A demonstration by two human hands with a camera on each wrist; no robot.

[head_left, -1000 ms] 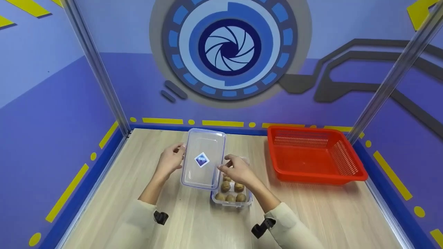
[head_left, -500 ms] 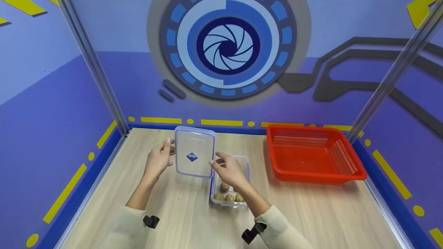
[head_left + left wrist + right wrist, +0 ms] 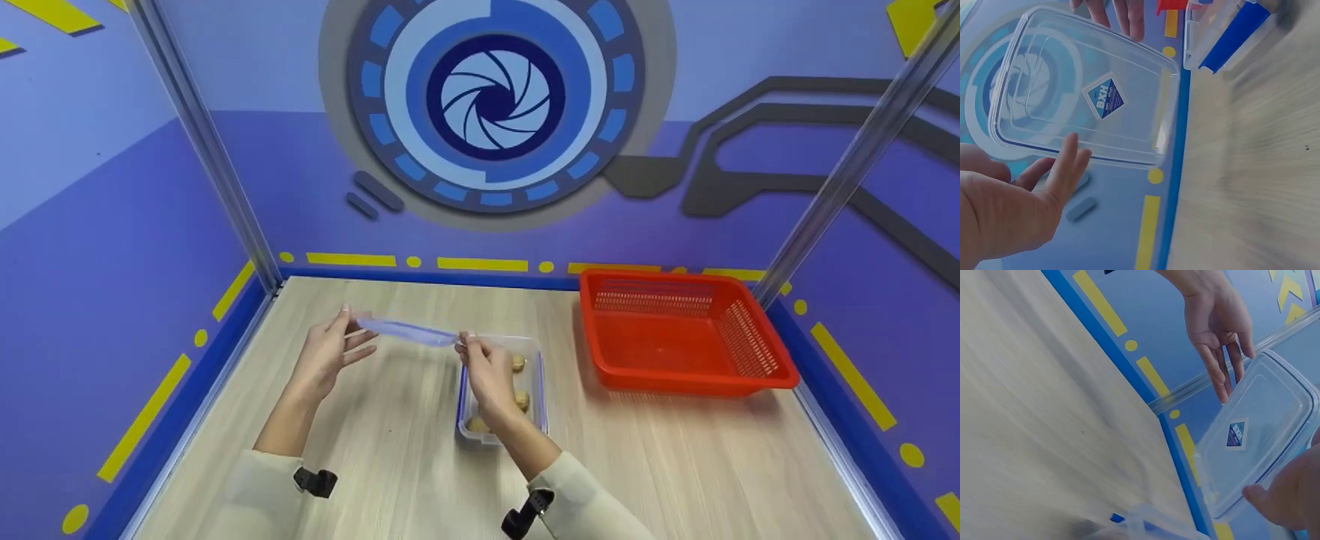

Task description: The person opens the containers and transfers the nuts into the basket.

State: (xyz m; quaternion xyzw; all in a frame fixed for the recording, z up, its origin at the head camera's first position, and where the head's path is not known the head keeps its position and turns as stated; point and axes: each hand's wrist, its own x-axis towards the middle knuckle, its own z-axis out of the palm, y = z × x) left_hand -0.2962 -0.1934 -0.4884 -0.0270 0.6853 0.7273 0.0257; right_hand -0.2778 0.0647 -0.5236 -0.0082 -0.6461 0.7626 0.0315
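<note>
A clear plastic lid with a bluish rim is held up between both hands, seen nearly edge-on in the head view. My left hand pinches its left edge, the lower fingers stretched out. At the opposite edge my right hand grips the lid between thumb and fingers. A blue diamond label marks the lid in the left wrist view. Below and right of the lid stands a clear food container with blue side clips, uncovered. Walnuts lie inside, partly hidden by my right hand and forearm.
A red plastic basket with slotted sides stands at the back right of the wooden table. Blue panels and metal posts enclose the table at the back and sides.
Both hands have shifted left with the lid. The lid has tipped from showing its face to nearly edge-on. My right fingers have closed in on its right edge.
</note>
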